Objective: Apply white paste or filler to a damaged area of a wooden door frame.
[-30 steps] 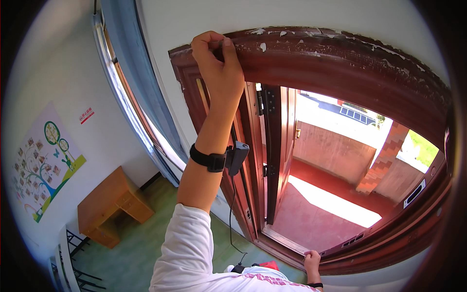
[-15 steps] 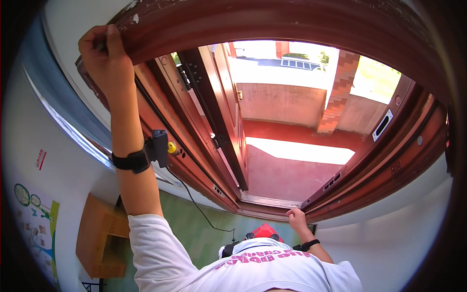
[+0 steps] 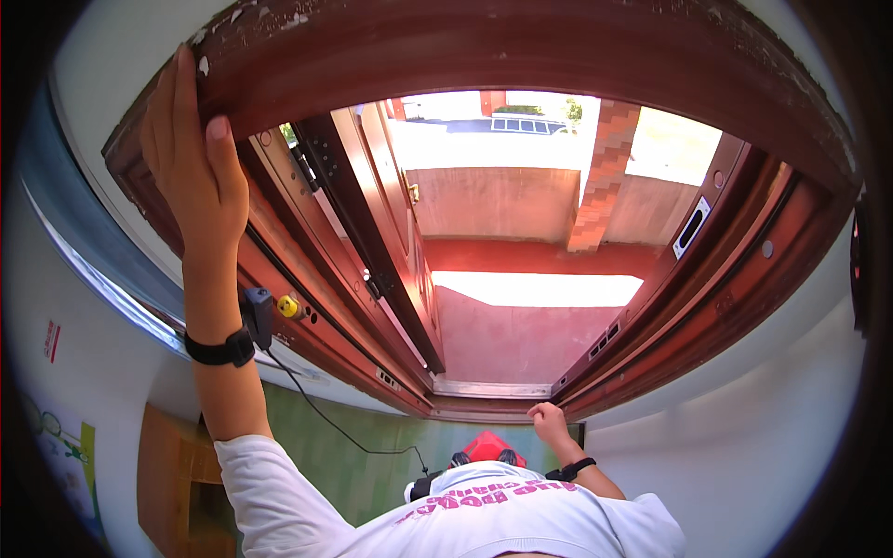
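Note:
My left hand (image 3: 195, 153) is raised to the upper left of the chipped dark-red door frame (image 3: 502, 56), fingers stretched out and lying along its surface. A black device (image 3: 256, 316) on a wrist strap trails a cable downward. Beside that wrist, a yellow fitting (image 3: 288, 307) sticks out of the jamb. My right hand (image 3: 551, 418) is low, near the metal threshold (image 3: 493, 389), its fingers curled; whatever they may hold is too small to make out. The hinged door (image 3: 391, 232) stands open at the left of the opening.
A blue curtain (image 3: 98, 251) hangs left. Lower left are a wooden desk (image 3: 158, 474) and a wall poster (image 3: 65, 446). A red object (image 3: 488, 446) shows beyond my shirt on the green floor (image 3: 353, 418). Outside are a brick pillar (image 3: 600, 177) and low wall (image 3: 493, 200).
My left hand's fingers have straightened from a curled grip on the frame to lying flat. The view has swung, so the opening is more centred and the desk is partly out of view.

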Demonstrator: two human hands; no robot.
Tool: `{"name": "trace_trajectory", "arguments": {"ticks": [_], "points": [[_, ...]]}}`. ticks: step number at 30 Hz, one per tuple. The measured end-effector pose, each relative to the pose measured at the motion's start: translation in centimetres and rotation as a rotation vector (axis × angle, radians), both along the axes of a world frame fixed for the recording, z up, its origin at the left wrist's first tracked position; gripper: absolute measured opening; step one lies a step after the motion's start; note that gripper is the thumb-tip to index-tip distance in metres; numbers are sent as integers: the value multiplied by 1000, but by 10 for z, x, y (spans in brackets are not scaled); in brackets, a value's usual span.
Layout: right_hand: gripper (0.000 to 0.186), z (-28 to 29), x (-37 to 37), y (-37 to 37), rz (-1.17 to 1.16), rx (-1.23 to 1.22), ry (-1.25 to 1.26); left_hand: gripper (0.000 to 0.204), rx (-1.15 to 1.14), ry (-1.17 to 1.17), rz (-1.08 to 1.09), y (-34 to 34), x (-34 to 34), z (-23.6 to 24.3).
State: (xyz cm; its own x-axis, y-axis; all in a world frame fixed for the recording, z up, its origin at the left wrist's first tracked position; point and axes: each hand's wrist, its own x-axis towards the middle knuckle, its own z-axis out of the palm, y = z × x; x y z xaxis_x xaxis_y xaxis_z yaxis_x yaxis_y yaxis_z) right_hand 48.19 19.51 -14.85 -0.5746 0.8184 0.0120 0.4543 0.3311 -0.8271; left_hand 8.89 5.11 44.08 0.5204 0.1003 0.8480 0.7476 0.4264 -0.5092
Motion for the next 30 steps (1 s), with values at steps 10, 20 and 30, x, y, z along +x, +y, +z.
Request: {"name": "trace_trajectory", "arguments": {"ticks": [10, 20, 30], "points": [[18, -2, -4, 1, 19, 1, -13, 45, 16, -106, 169, -13, 7, -13], [19, -5, 13, 14, -61, -5, 22, 41, 67, -45, 136, -10, 9, -14], [22, 208, -1, 50, -210, 353, 650, 36, 42, -143, 181, -17, 22, -13]]}}
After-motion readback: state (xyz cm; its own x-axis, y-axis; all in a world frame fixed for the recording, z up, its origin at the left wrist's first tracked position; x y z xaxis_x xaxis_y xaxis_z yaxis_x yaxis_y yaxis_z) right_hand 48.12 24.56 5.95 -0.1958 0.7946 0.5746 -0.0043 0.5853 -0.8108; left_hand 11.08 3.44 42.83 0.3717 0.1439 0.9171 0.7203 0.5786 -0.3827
